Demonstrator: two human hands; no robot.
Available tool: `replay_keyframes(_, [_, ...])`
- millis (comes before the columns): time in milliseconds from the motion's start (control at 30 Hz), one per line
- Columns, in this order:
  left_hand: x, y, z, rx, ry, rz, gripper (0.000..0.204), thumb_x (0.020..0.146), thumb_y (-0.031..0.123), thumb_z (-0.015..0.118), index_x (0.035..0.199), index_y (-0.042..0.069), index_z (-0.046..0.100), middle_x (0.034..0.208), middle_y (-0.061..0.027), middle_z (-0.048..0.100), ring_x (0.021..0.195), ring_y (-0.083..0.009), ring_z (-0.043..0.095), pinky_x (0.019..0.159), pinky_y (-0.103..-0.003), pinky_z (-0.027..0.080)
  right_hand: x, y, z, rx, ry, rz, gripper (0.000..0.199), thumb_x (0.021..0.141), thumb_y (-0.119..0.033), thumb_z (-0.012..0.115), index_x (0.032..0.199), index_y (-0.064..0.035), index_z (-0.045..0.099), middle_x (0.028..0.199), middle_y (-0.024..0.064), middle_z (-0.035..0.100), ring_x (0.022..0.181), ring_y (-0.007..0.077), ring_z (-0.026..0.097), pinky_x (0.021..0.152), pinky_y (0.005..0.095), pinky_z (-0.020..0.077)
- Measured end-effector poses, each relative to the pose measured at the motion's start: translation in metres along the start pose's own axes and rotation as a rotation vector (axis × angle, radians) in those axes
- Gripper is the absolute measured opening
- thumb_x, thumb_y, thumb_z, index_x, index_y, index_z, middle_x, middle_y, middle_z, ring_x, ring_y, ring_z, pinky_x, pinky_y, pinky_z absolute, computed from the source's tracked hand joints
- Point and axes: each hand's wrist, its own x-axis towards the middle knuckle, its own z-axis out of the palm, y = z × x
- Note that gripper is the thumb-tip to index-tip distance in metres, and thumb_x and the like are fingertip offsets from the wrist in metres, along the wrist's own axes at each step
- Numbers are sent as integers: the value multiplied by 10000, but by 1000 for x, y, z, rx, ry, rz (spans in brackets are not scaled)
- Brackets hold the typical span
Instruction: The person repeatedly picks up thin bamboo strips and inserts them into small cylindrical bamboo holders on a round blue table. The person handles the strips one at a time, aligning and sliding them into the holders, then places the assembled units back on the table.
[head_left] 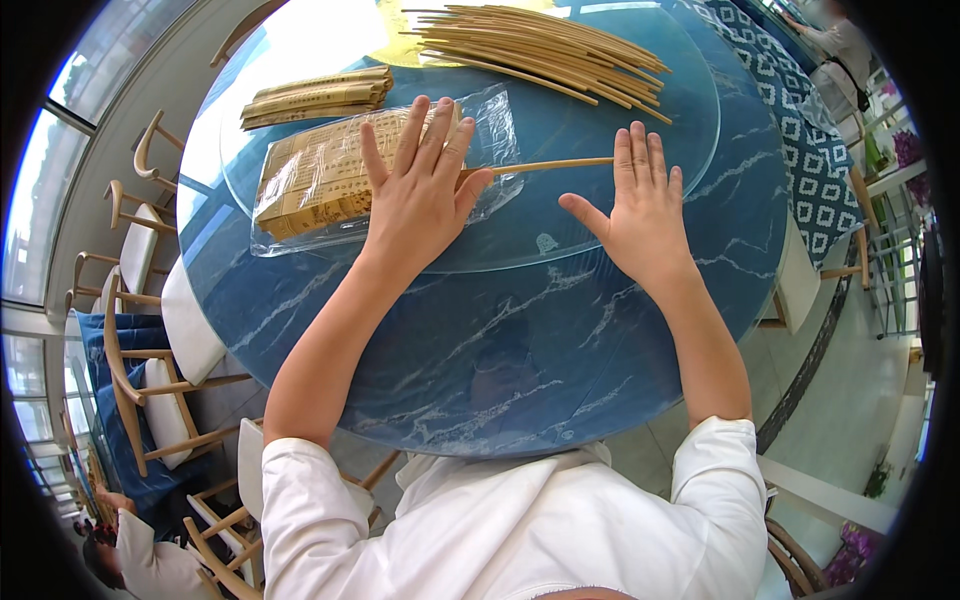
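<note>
My left hand [420, 190] is spread over the right part of a clear-wrapped pack of printed tan paper sleeves [318, 180]. Flat on the glass, my right hand [648, 215] has its thumb held out and its fingers stretched. A single wooden chopstick [560, 164] runs between the two hands. One end disappears at my left hand and the other reaches my right fingers, so both ends are hidden. Behind the pack lies a small pile of loose paper sleeves [318, 97]. Farther back, many loose chopsticks [540, 50] lie in a heap.
Under everything is a round glass turntable [560, 250] on a blue marbled table [480, 350]. A patterned blue cloth [815, 170] hangs at the right. Wooden chairs [150, 390] stand left. Other people appear at the far right [840, 45] and lower left [150, 560].
</note>
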Motion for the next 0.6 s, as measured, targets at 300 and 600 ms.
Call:
replay_keyframes(300, [1,0,-1,18,-60,-35,653,1116,570,489,1637,176,483,1707,-118,443,1630,-274,320,1306,-650,-67,-4,-5,9,72,45,-73,1176,951,-904,382,1727,-37,212,1770,260,235,1656,438,176,1286,669,197])
replay_keyframes(600, [0,-3,-2,-13,-56,-18,572,1119,521,522,1555,153,564,1626,-115,548,1562,-263,441,1326,-619,-23,-5,-6,9,80,19,-89,1171,957,-892,404,1726,-31,206,1751,297,252,1649,457,185,1285,676,187])
